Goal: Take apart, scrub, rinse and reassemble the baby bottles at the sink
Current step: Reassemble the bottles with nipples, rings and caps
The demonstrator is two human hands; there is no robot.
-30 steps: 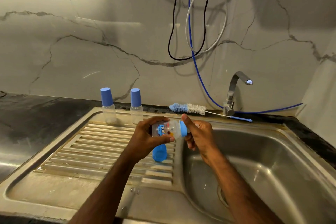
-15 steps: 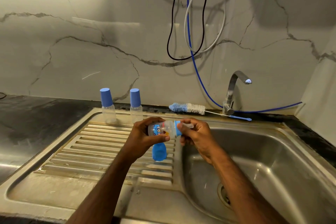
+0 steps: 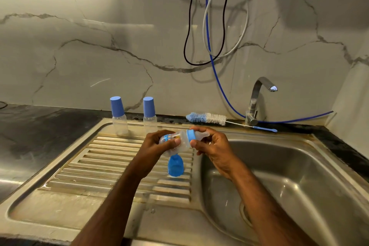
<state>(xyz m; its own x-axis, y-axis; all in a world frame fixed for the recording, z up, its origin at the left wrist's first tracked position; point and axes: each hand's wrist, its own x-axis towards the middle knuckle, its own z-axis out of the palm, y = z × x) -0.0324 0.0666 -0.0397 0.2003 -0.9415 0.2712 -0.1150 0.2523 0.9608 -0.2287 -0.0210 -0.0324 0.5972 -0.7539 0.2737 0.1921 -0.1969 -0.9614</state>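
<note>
My left hand (image 3: 157, 146) grips a small clear baby bottle (image 3: 180, 139) on its side above the drainboard, label toward me. My right hand (image 3: 211, 146) pinches the bottle's blue collar ring (image 3: 190, 135), with the clear teat (image 3: 201, 135) poking out between its fingers. A blue cap (image 3: 175, 167) stands on the drainboard just below the bottle. Two more capped bottles, one on the left (image 3: 119, 117) and one beside it (image 3: 149, 115), stand upright at the back of the drainboard. A blue and white bottle brush (image 3: 207, 118) lies on the counter behind the sink.
The steel sink basin (image 3: 289, 175) opens to the right, with its drain (image 3: 246, 213) partly behind my right forearm. A chrome tap (image 3: 257, 98) stands at the back right. Cables and a blue hose (image 3: 217, 78) hang on the marble wall. Dark counter (image 3: 40, 126) lies to the left.
Both hands and the bottle rose slightly. My right fingers shifted around the blue collar, and the teat now shows clearly past them.
</note>
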